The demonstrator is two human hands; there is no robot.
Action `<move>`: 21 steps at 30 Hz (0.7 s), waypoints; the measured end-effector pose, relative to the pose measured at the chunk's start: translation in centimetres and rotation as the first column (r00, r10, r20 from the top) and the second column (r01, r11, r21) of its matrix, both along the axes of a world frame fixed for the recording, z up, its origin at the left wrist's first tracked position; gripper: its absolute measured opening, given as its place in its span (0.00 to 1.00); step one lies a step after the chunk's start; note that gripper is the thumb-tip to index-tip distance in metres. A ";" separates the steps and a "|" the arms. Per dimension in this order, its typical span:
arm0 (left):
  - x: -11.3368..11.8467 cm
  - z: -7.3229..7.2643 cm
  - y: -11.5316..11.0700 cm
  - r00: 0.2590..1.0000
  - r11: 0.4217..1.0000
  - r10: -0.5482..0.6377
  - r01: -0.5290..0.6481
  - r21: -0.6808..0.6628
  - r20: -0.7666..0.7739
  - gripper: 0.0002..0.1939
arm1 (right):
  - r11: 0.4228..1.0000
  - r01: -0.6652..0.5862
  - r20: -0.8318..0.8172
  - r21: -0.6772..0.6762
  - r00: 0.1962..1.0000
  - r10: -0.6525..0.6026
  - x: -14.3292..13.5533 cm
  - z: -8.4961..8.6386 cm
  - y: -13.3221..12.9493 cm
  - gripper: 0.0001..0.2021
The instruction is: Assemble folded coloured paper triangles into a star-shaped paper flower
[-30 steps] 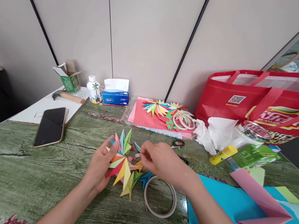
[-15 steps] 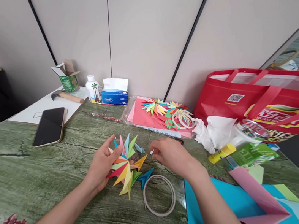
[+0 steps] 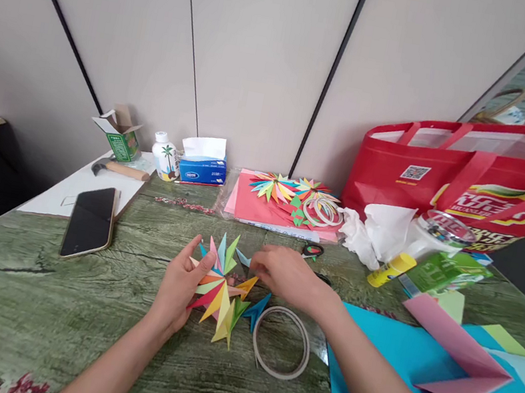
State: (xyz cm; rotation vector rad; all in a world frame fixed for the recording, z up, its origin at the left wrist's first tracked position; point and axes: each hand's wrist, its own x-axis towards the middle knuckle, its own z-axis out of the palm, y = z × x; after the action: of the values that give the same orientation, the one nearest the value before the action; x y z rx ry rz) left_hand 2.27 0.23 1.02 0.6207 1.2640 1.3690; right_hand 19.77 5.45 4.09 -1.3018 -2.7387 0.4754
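A many-coloured folded paper star (image 3: 223,295) rests in my left hand (image 3: 180,283), gripped between thumb and fingers at its left side. Just right of it, my right hand (image 3: 284,271) is curled with its fingertips against or beside a light blue folded paper piece (image 3: 242,258). What those fingers hold, if anything, is hidden. Close by lie an orange folded piece (image 3: 247,285), a green one (image 3: 238,311) and a blue one (image 3: 256,312). A roll of double-sided tape (image 3: 281,343) lies flat below my right wrist.
Blue paper sheets (image 3: 379,366) and a folded pink sheet (image 3: 462,357) cover the right side. Scissors (image 3: 314,251), a yellow glue stick (image 3: 392,270) and a red bag (image 3: 400,166) are beyond. At the left are a phone (image 3: 89,224) and a hammer (image 3: 125,170).
My right hand has moved slightly left, toward the star and light blue piece, uncovering the scissors. A small white bit at its fingertips is out of sight. My left hand keeps its hold.
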 end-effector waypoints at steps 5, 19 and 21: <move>0.0 -0.3 -0.2 1.000 1.000 -0.024 0.024 0.010 -0.009 0.48 | 0.932 0.004 -0.506 -0.364 0.839 -0.201 -0.4 0.2 0.2 0.08; 0.3 -0.6 -0.4 0.983 0.998 0.004 0.007 0.059 -0.182 0.42 | 0.778 -0.105 -0.631 -0.619 0.655 -0.414 -2.4 -1.2 -0.8 0.09; 0.3 -0.7 -0.4 0.981 0.998 0.008 0.004 0.064 -0.194 0.42 | 0.775 -0.097 -0.634 -0.624 0.644 -0.429 -2.5 -1.2 -0.9 0.09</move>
State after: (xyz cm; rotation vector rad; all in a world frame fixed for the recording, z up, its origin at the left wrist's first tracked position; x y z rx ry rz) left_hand 2.58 -0.20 0.34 0.8137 1.3790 1.3806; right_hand 17.26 4.57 2.89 -1.0604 -1.7467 1.5785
